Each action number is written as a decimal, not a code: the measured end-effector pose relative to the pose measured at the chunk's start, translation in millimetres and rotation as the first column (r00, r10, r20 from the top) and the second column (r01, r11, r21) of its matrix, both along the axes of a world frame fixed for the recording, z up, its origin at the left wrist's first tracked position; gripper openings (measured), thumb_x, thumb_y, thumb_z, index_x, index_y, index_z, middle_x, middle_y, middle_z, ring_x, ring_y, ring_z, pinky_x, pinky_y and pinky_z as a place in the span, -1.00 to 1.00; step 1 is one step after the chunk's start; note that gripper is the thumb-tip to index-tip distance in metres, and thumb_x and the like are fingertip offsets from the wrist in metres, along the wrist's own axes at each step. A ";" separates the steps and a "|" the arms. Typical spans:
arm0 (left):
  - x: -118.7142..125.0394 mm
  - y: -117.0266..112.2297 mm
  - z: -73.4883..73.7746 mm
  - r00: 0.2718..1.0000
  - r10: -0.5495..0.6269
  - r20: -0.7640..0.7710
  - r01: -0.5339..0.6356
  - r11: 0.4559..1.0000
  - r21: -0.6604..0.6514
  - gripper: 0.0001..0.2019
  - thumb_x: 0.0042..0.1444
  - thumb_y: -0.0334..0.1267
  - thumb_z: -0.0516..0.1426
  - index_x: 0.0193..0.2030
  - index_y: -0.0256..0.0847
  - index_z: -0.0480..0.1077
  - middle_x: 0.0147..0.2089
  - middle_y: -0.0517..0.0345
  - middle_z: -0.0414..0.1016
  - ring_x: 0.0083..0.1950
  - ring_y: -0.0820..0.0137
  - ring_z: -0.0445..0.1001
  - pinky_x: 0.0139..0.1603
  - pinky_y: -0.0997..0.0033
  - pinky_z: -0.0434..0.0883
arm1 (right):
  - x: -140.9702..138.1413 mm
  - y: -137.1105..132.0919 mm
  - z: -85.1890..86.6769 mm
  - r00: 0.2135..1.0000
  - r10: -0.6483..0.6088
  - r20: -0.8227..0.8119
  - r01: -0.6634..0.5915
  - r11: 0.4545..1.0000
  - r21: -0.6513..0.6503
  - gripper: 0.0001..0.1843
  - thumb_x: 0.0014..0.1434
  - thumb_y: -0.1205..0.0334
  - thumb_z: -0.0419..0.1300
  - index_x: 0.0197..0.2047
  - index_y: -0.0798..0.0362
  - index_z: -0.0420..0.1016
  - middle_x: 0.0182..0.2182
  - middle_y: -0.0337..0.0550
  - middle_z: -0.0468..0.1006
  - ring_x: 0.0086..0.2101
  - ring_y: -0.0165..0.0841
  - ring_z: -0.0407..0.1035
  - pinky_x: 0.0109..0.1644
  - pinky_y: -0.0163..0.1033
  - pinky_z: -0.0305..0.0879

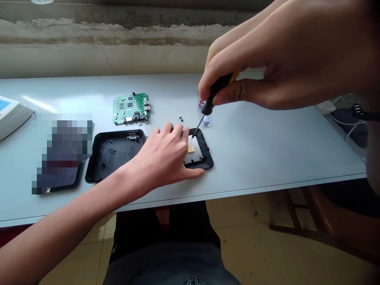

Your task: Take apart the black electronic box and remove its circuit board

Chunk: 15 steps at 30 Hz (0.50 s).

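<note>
My left hand [164, 156] lies on a black square case half [204, 152], fingers curled over its near and left side, holding it down on the table [267, 146]. A small yellow pad [191, 149] shows inside the case beside my fingers. My right hand [267, 67] is closed round the black and yellow handle of a screwdriver [208, 105]. The screwdriver's thin shaft slants down to the far left inner corner of the case half, with its tip touching there.
A second black case half [114, 154] lies left of my hand. A green circuit board [131, 107] sits behind it. Small dark screws [180, 118] and another screwdriver [204, 118] lie near. A white device [12, 114] is far left. Cables [350, 114] hang at the right edge.
</note>
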<state>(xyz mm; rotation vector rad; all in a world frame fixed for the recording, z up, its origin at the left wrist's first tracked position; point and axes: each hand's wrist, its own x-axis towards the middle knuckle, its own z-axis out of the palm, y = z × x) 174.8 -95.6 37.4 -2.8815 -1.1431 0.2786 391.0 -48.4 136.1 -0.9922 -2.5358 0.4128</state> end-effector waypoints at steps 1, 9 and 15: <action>-0.1 0.1 0.0 1.000 0.000 -0.001 0.000 1.000 -0.003 -0.14 0.25 0.34 0.10 0.30 -0.52 0.32 0.07 -0.26 0.43 0.12 -0.07 0.42 -0.06 0.11 0.45 | -1.3 -0.4 0.0 0.971 0.038 0.237 -0.075 0.985 0.153 -0.59 -0.10 0.64 0.31 -0.25 -0.02 0.69 -0.33 -0.59 0.60 -0.47 -0.81 0.25 -0.45 -0.83 0.00; -1.2 0.8 -0.2 1.000 -0.011 0.018 0.011 1.000 -0.002 -0.17 0.25 0.32 0.11 0.28 -0.51 0.33 0.06 -0.25 0.44 0.09 -0.06 0.42 -0.09 0.12 0.42 | -8.3 -2.5 -7.2 0.918 -0.145 0.368 -0.064 0.863 0.501 -0.67 0.33 -0.02 0.11 -0.17 -0.01 0.61 -0.63 -0.48 0.26 -0.47 -0.79 0.34 -0.57 -0.78 -0.41; -1.3 -0.3 0.4 1.000 -0.008 0.009 0.008 1.000 0.006 -0.16 0.25 0.33 0.11 0.28 -0.51 0.33 0.06 -0.28 0.45 0.09 -0.07 0.42 -0.08 0.13 0.41 | -18.0 -10.3 -14.2 0.870 -0.419 0.261 0.268 0.845 0.463 -0.47 0.36 -0.14 0.14 -0.44 0.10 0.56 -0.75 -0.36 0.01 -0.34 -0.56 0.47 -0.26 -0.52 0.28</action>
